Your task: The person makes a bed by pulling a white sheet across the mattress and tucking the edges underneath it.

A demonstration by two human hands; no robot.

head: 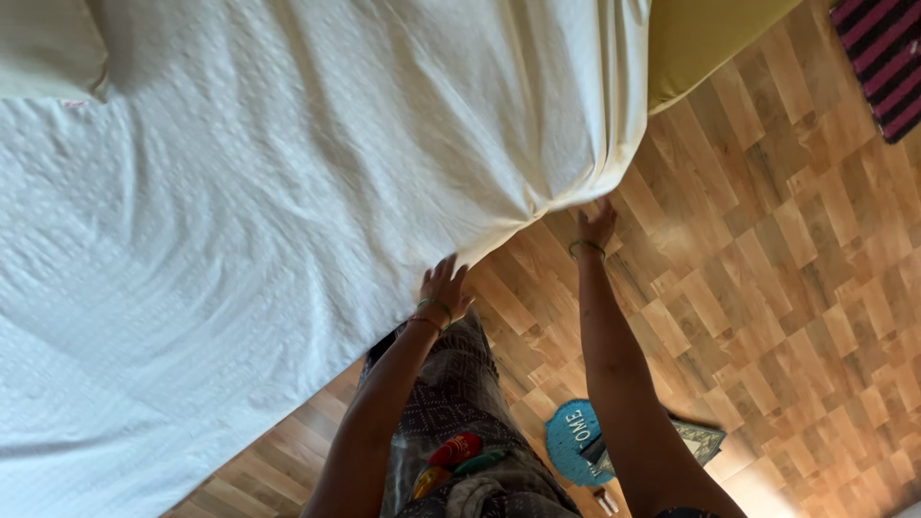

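Head view looks down on a bed covered by a white sheet (288, 192) with a fine raised texture. Both hands reach forward to its hanging edge. The left hand (443, 286) lies on the border of the sheet with fingers spread, touching the cloth; I cannot tell whether it grips. The right hand (597, 223) is closed on the corner of the sheet, where the folds gather together. Both wrists wear green bangles. Beside the corner a yellow mattress (700, 38) shows uncovered. Below is a wooden floor (796, 288), with a round blue mat (574, 439) near the person's feet and a striped rug (887, 58) well apart.
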